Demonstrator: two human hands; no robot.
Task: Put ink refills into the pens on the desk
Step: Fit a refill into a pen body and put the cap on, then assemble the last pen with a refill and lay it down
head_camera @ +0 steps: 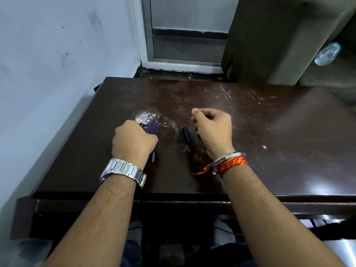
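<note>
The left hand [133,141] is closed over a black pen [142,125] on the bench [269,132], with blue refills [155,139] just right of it. The right hand [213,128] is curled with its thumb pinched to a finger; I cannot tell what it holds. Another pen [187,135] lies between the hands.

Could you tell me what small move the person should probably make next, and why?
Probably lift one blue refill with the left hand, which is already closed over the refills and a black pen. The right hand sits curled beside the other black pen; what it holds is unclear.
</note>
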